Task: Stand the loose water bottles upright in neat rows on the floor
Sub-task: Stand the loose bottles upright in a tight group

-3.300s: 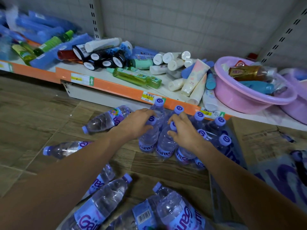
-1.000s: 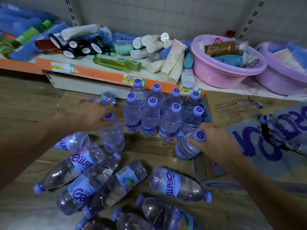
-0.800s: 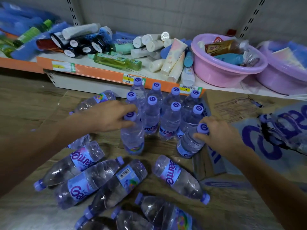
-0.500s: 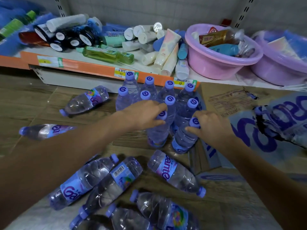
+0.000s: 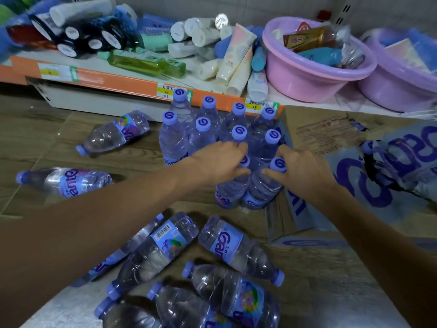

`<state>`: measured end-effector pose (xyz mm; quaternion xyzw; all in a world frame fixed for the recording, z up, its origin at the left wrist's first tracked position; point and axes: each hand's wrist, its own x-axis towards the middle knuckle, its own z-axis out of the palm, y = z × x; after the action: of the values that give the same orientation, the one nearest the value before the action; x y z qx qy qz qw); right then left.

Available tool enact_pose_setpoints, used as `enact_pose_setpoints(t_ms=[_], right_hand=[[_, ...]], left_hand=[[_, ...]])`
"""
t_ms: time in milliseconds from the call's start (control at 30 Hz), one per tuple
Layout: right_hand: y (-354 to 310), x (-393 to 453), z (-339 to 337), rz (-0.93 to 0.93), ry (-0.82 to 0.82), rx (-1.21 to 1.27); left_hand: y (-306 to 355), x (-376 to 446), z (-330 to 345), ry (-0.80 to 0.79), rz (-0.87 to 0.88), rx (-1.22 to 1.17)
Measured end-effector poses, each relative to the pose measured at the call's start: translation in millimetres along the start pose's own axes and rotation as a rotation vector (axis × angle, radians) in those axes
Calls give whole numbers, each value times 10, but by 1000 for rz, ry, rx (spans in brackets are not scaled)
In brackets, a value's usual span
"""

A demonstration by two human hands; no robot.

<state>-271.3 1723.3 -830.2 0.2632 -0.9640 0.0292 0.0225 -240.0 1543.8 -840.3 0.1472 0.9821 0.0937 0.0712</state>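
Several clear water bottles with purple caps stand upright in rows (image 5: 208, 124) on the wooden floor in front of the shelf. My left hand (image 5: 220, 162) grips the neck of an upright bottle (image 5: 230, 190) at the front of the group. Beside it, my right hand (image 5: 300, 171) pinches the cap of another upright bottle (image 5: 262, 188). The two bottles stand side by side, touching. Several loose bottles (image 5: 234, 247) lie on their sides near me. One lying bottle (image 5: 113, 133) and another (image 5: 63, 182) rest on the floor to the left.
A low orange-edged shelf (image 5: 118, 81) holds tubes and toiletry bottles just behind the rows. Two pink plastic basins (image 5: 305, 74) sit on it at the right. Flattened cardboard (image 5: 331, 131) and torn purple-printed plastic wrap (image 5: 390, 171) lie on the floor to the right.
My left hand has carried a bottle rightwards from the left side and stood it next to the bottle my right hand holds. The right bottle has come upright against the rows.
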Motion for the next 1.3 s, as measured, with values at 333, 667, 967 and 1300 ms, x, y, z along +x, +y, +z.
enact_pose_setpoints(t_ms=[333,667,967,1300], right_hand=[[3,21,59,11,0,-75],[-78,-30,98,-55,79,-112],[-194,-1312,827,-136,-416,262],[13,-1651,1059,214,-546,725]], left_hand=[[68,54,56,89,-172,-86],[19,42,80,34,-148,-303],[-799,-1297,498,-939,-550,-223],[-708,-2196,1243,-755,-529,-514]])
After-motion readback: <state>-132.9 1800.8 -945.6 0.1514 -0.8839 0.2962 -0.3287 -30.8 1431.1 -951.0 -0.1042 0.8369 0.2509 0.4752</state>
